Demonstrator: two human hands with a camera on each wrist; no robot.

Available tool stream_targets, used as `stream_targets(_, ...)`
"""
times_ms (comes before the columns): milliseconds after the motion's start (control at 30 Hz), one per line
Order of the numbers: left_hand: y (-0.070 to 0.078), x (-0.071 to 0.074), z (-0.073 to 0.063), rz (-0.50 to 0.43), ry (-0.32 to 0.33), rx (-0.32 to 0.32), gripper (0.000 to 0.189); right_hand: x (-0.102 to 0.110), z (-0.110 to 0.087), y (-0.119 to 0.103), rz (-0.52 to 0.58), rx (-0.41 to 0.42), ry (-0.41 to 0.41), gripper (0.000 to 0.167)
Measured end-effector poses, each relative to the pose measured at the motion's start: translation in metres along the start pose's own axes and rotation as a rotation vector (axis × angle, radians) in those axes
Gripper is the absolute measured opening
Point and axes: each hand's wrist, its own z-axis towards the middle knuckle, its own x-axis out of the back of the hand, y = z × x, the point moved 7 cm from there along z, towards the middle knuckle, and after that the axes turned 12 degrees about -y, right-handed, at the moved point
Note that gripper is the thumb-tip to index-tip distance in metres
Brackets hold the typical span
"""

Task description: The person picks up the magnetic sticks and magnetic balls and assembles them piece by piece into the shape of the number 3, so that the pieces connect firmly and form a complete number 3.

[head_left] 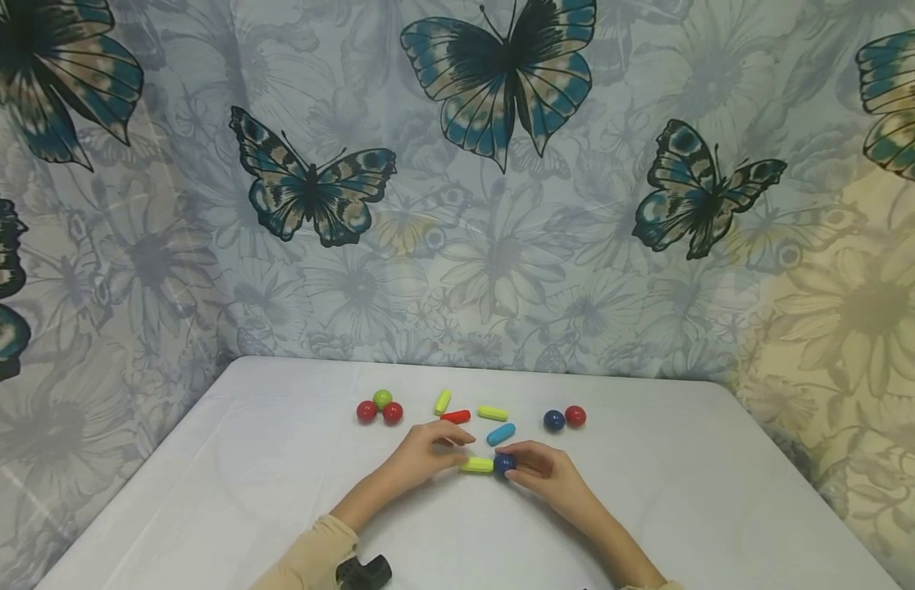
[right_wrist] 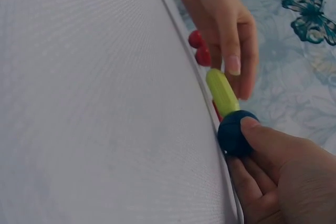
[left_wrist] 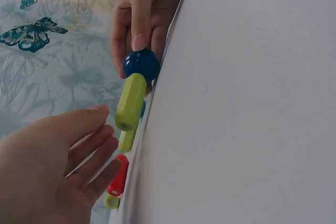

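Note:
My right hand (head_left: 552, 477) pinches a glossy dark blue ball (head_left: 503, 465) between thumb and fingers. A yellow-green ridged rod (left_wrist: 131, 102) is joined end-on to that ball and points toward my left hand (head_left: 421, 452). The rod's free end shows a small hole in the left wrist view. My left hand holds nothing; its fingers are loosely bent and spread beside the rod's free end. In the right wrist view, the thumb (right_wrist: 257, 129) presses on the blue ball, and the left fingertips hover just past the rod.
Behind the hands lie two more yellow-green rods (head_left: 493, 413), a red rod (head_left: 456, 416) and a light blue rod (head_left: 501, 434). Two red balls (head_left: 366, 411) and a green ball (head_left: 383, 399) sit left; another blue ball (head_left: 553, 420) and a red ball (head_left: 575, 416) sit right. A black object (head_left: 365, 572) is by the left sleeve.

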Motion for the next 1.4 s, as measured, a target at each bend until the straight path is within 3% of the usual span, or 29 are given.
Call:
stream_targets(200, -0.001, 0.020, -0.004, -0.024, 0.080, 0.030, 0.028, 0.000, -0.001, -0.001, -0.003, -0.014, 0.005, 0.038)
stream_targets(433, -0.006, 0.046, -0.009, 0.024, 0.166, 0.068, 0.029, -0.001, -0.001, -0.001, 0.010, -0.046, 0.006, 0.038)
stream_targets(667, -0.026, 0.077, -0.021, 0.027, 0.283, 0.131, 0.028, 0.000, -0.001, 0.003, 0.006, -0.059, 0.022, 0.038)
stream_targets(1000, -0.045, 0.108, -0.040, 0.025, 0.344, 0.186, 0.030, 0.000, -0.001, 0.003, 0.021, -0.059, 0.013, 0.039)
stream_targets(1400, -0.067, 0.126, -0.058, 0.001, 0.380, 0.222, 0.037, -0.001, -0.001, 0.001, 0.030, -0.029, 0.003, 0.039)
